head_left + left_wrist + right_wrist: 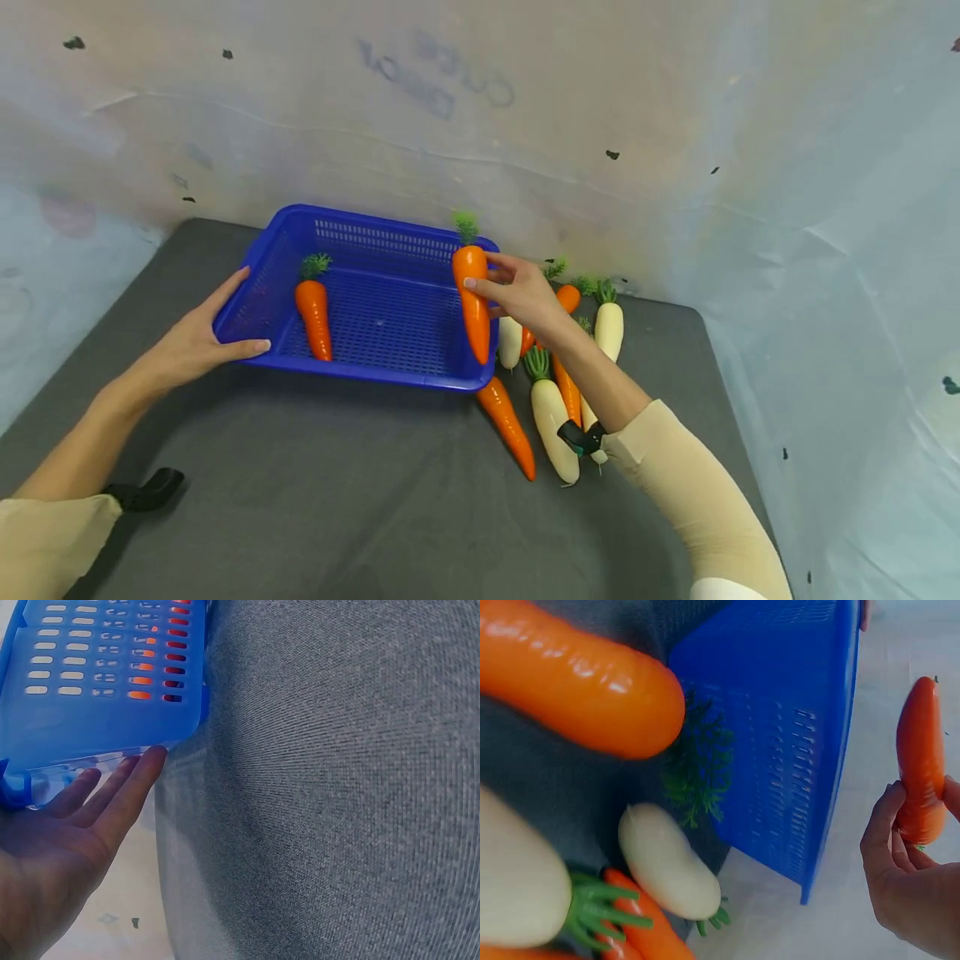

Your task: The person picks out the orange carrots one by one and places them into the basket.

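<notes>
An orange carrot (472, 304) with a green top stands nearly upright over the right end of the blue plastic basket (375, 382). My right hand (527, 298) pinches this carrot between thumb and fingers, as the right wrist view also shows. Another carrot (313, 319) lies inside the basket, toward its left. At the basket's left front corner is my left hand (197, 340), its thumb along the near rim. In the left wrist view, the straight fingers (127, 791) rest against the basket's short side.
Right of the basket lie several carrots and white radishes, including a loose carrot (510, 429), a near radish (553, 425) and a far radish (609, 327). Dark cloth covers the table (360, 492). A pale sheet (540, 117) rises behind and at both sides.
</notes>
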### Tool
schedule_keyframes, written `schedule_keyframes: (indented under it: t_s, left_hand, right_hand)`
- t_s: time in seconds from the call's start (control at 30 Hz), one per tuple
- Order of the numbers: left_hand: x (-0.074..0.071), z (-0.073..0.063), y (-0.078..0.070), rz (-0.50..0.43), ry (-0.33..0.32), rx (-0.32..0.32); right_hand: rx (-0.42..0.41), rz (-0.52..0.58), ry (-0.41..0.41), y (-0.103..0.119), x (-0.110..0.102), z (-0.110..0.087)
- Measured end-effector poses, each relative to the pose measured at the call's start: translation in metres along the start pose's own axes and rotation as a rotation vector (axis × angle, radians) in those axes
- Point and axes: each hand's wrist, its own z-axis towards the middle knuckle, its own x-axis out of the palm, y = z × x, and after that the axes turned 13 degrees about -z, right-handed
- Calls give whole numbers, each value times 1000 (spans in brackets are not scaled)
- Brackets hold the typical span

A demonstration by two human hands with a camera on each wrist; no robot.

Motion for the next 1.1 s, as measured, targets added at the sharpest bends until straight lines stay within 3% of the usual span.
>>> schedule_keyframes:
  t_s: [0.27, 0.57, 1.1]
  left_hand:
    - [2, -3, 0, -8, -6, -17]
    - [2, -1, 0, -15, -4, -13]
    - [2, 0, -1, -9, 1, -2]
  right_hand:
    - [-49, 57, 12, -1, 21, 28]
    - [-83, 0, 58, -1, 51, 51]
    - [-81, -27, 68, 11, 119, 72]
